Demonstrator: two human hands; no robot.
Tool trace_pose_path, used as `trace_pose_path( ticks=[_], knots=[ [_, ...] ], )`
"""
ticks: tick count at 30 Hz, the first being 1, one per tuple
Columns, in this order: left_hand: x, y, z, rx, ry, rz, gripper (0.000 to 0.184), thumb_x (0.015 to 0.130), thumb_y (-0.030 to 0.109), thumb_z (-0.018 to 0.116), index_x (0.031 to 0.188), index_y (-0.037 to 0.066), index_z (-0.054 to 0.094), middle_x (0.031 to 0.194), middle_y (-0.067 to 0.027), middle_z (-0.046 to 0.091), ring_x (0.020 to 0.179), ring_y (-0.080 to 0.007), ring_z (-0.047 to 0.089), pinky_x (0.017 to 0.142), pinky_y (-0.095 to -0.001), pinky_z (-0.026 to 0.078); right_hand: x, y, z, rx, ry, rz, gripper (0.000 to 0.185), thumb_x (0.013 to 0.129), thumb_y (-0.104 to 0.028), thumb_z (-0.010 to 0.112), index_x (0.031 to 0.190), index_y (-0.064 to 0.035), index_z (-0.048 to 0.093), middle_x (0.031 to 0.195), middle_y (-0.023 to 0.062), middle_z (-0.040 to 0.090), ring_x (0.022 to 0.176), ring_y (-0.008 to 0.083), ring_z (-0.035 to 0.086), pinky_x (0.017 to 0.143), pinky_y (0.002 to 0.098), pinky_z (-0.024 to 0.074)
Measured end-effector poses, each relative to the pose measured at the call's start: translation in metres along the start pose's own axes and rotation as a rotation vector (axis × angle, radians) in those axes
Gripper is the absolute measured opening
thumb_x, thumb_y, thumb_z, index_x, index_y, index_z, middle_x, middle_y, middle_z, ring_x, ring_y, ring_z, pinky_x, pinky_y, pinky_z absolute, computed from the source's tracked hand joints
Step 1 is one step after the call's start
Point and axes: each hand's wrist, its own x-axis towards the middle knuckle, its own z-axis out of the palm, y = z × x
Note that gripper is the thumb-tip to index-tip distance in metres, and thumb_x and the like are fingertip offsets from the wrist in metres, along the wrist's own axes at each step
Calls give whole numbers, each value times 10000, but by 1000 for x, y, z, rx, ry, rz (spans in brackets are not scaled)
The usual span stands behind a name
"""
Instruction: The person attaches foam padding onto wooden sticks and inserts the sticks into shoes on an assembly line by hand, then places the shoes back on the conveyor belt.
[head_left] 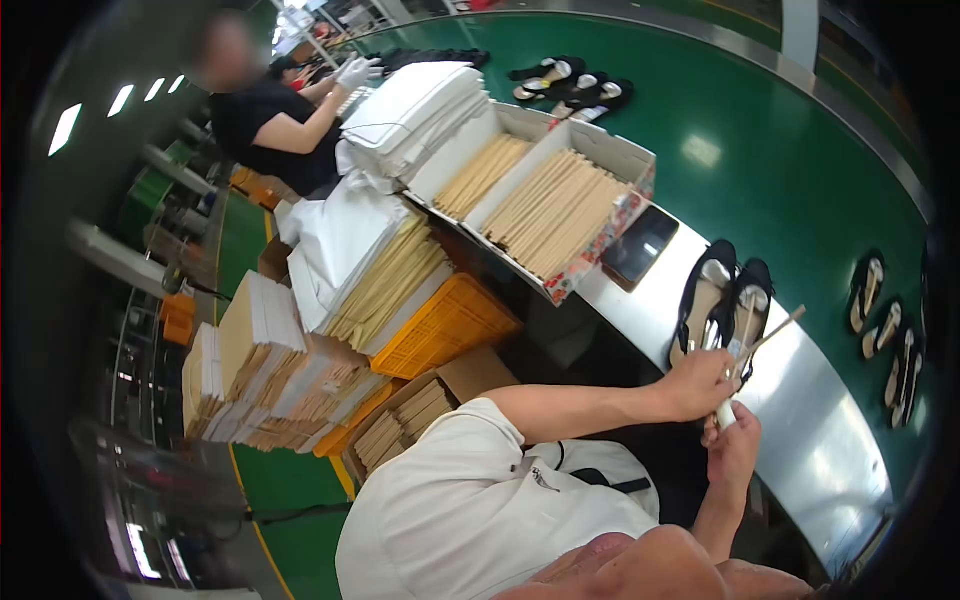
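Observation:
My left hand [697, 386] is closed around a thin brown stick [779, 332], which slants up to the right. Just below it, my right hand [735, 440] pinches a small white piece [725, 413] that shows between the two hands; its kind is hard to make out. Beyond my fingers lies a pair of black flat shoes [716, 300] with white stuffing in the toes. My left hand partly covers the heel end of the nearer shoe.
A box [600, 275] of brown sticks stands beside a dark phone [641, 248] on the metal ledge [820, 440]. White sheets [410, 110] are stacked behind. More black shoes [897, 365] sit on the green belt [770, 190]. A co-worker [285, 130] stands upper left, near an orange crate [450, 325].

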Motion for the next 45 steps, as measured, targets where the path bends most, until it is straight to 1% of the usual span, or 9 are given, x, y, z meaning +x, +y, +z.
trace_pose_path(
  ticks=[13, 15, 17, 21, 25, 27, 36, 41, 45],
  knots=[
    [4, 2, 3, -21, -1, -66, 278, 895, 130, 717, 1049, -96, 669, 791, -190, 734, 743, -281, 741, 678, -399, 556, 3, 1, 2, 89, 4, 8, 173, 883, 5, 519, 1001, 41, 641, 774, 74, 655, 549, 86, 551, 490, 206, 423],
    [0, 1, 3, -67, 33, -79, 248, 894, 134, 720, 1014, -78, 674, 752, -176, 721, 728, -290, 735, 673, -403, 551, 3, 4, 0, 84, -10, 4, 137, 906, -11, 544, 994, 32, 640, 761, 66, 654, 546, 86, 555, 488, 211, 429],
    [0, 8, 3, -101, 41, -136, 199, 836, 133, 715, 865, -63, 702, 828, -260, 700, 828, -413, 721, 747, -475, 550, 5, 6, -4, 76, -34, -26, 108, 926, -37, 574, 987, 23, 640, 758, 61, 658, 541, 87, 553, 486, 218, 431],
    [1, 1, 5, -65, 39, -101, 180, 842, 131, 701, 874, -46, 692, 821, -245, 699, 810, -414, 713, 722, -479, 543, 9, 12, -8, 50, -53, -33, 100, 941, -69, 608, 982, 16, 641, 754, 56, 660, 541, 84, 551, 484, 216, 417],
    [0, -6, 8, -22, 83, -43, 165, 843, 117, 683, 920, -29, 683, 832, -238, 697, 811, -415, 707, 717, -477, 540, 9, 17, -9, -162, -18, -157, 88, 959, -56, 590, 985, 11, 641, 755, 44, 657, 571, 70, 546, 519, 203, 404],
    [2, -11, 8, 19, 70, -19, 209, 877, 121, 684, 1004, -44, 658, 762, -160, 702, 742, -316, 716, 688, -440, 530, 9, 19, -6, -243, -9, -195, 87, 969, -49, 579, 987, 8, 642, 758, 39, 655, 587, 63, 545, 535, 199, 403],
    [1, 0, -5, -54, -5, -73, 257, 925, 215, 673, 1041, -15, 658, 780, -143, 702, 732, -297, 712, 699, -433, 537, 2, 10, 12, -672, 62, -511, 94, 996, -37, 556, 1003, 25, 625, 816, 46, 667, 716, 107, 625, 619, 258, 475],
    [0, 21, -18, -44, -58, -120, 292, 947, 269, 629, 1056, 1, 672, 902, -205, 728, 890, -387, 726, 801, -476, 554, 10, 8, 1, -1135, 181, -897, 113, 1008, -66, 609, 1033, 42, 633, 834, 69, 682, 730, 142, 640, 657, 324, 510],
    [-3, 23, -18, -47, -72, -158, 310, 967, 292, 592, 1048, 5, 674, 891, -218, 723, 908, -420, 709, 814, -509, 535, -2, -8, 15, -779, 116, -541, 133, 997, -9, 588, 1121, 31, 614, 884, 54, 674, 781, 124, 625, 702, 289, 520]
  ],
)
